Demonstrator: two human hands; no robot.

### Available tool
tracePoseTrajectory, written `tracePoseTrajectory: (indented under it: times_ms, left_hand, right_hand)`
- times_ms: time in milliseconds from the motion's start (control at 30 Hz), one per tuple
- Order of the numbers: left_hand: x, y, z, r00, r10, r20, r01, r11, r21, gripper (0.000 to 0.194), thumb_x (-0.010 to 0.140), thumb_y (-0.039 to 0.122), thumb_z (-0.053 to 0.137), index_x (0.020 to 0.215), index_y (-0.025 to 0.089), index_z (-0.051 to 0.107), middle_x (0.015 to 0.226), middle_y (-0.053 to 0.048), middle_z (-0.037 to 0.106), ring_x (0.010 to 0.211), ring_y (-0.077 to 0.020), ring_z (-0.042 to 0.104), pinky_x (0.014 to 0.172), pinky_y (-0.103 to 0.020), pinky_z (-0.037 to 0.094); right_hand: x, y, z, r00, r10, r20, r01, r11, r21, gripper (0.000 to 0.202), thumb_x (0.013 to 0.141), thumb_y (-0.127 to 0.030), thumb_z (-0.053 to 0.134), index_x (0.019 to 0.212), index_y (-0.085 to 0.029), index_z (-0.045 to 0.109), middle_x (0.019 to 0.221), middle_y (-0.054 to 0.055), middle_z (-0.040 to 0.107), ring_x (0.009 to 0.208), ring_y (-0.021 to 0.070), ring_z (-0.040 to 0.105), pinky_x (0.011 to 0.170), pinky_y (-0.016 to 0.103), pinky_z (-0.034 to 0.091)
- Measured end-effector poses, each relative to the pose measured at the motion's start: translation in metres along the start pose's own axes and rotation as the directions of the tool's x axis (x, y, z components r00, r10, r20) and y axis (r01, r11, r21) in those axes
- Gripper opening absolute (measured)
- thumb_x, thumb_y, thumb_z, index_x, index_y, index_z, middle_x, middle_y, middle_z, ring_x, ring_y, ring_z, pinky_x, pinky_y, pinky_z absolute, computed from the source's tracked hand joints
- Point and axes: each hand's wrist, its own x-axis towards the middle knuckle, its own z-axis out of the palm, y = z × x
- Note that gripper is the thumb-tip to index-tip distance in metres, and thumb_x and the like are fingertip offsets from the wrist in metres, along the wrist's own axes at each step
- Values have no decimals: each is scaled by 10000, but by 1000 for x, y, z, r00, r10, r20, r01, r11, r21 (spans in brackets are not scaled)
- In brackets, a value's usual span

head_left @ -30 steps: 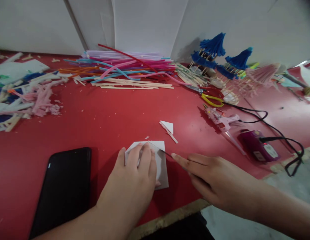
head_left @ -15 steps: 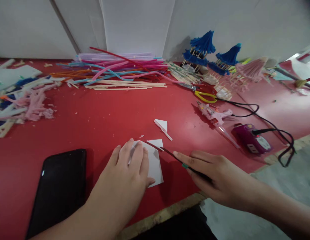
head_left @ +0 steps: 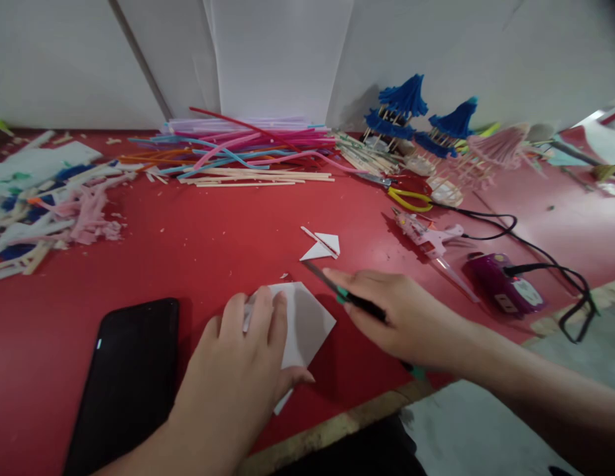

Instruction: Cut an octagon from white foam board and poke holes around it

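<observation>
My left hand (head_left: pixel 250 357) lies over a white piece of card (head_left: pixel 307 324), fingers stretched out and thumb apart, pressing it on the red table. The card's right side comes to a point, and its left part is under my fingers. In my right hand (head_left: pixel 391 317) is a utility knife (head_left: pixel 364 305) with a black and green handle. Its dark blade points up and left, above the card's upper right edge. Just beyond the blade tip lie small white offcuts (head_left: pixel 323 248), with a thin strip across them.
A black phone (head_left: pixel 129 380) lies at left. Pink glue gun (head_left: pixel 429 233), purple power box (head_left: pixel 505 283) and yellow-handled scissors (head_left: pixel 410 199) are at right. Behind are pipe cleaners (head_left: pixel 248 142), wooden sticks (head_left: pixel 257 176) and blue-roofed models (head_left: pixel 403 99); scraps (head_left: pixel 84 211) lie at far left.
A corner strip came off the card; it now lies with the other offcut farther back. My right hand moved the knife up and left. The card has turned under my left hand.
</observation>
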Motion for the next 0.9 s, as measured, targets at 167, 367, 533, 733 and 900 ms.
tracePoseTrajectory:
  times_ms: [167,367,533,733,900]
  left_hand:
    - [2,4,5,994,-23,-104,25,1000,11,722,625,466,828,1187,41,671,1120,-182,704,905,-340,641,653,-418,601]
    - [2,2,18,980,116,-161,-124,991,-41,593,732,420,751,1171,30,668,1275,-175,645,1114,-330,626,865,-395,585]
    - [1,1,23,986,115,-123,-124,990,-62,616,771,418,717,1220,7,624,1271,-213,636,1115,-331,638,876,-394,580]
    - [1,-2,23,982,153,-113,-163,983,-82,653,801,461,688,1257,3,593,1301,-204,619,1125,-334,625,889,-416,570]
    - [5,-3,20,981,157,-114,-166,983,-80,638,804,487,682,1234,20,618,1281,-187,637,1090,-323,636,876,-404,569]
  right_hand:
    - [3,-13,9,996,-42,76,36,997,73,538,885,-139,457,1423,-146,471,1180,136,686,1004,224,659,883,376,524]
    - [6,-17,7,990,-54,132,48,998,44,550,880,-113,452,1424,-183,477,1245,119,664,1040,226,649,908,384,504]
    - [9,-21,4,985,-67,161,71,997,-19,540,874,-113,454,1411,-160,494,1079,110,716,924,214,654,813,345,501]
    - [8,-21,5,980,-46,192,57,997,-54,565,882,-128,443,1446,-148,445,1025,104,718,854,201,648,755,328,489]
    - [7,-25,5,976,-47,213,75,989,-126,557,886,-129,433,1443,-125,445,1162,130,699,921,234,662,778,363,508]
